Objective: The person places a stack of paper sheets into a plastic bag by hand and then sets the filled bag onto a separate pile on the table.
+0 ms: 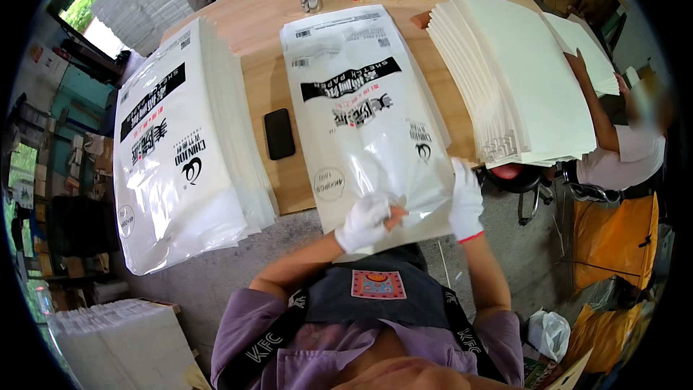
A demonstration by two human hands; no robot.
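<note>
In the middle of the table a printed clear plastic bag (375, 166) lies lengthwise toward me, with pale paper showing through it. Its near end reaches over the table's front edge, close to my apron. My left hand (366, 222), in a white glove with bare fingertips, is closed at that near end, thumb and finger pinching the plastic. Along the bag's right edge rests my gloved right hand (466, 204), its fingers stretched out and pointing away from me. Whether any plastic lies under its palm is hidden.
Left of a black phone (279, 133) lies a thick pile of filled bags (173, 152). Fanned white paper (527, 87) covers the table's right side, where a co-worker's arm (595, 101) reaches over more sheets. A metal cup (310, 0) stands at the back; a stool (516, 173) is below.
</note>
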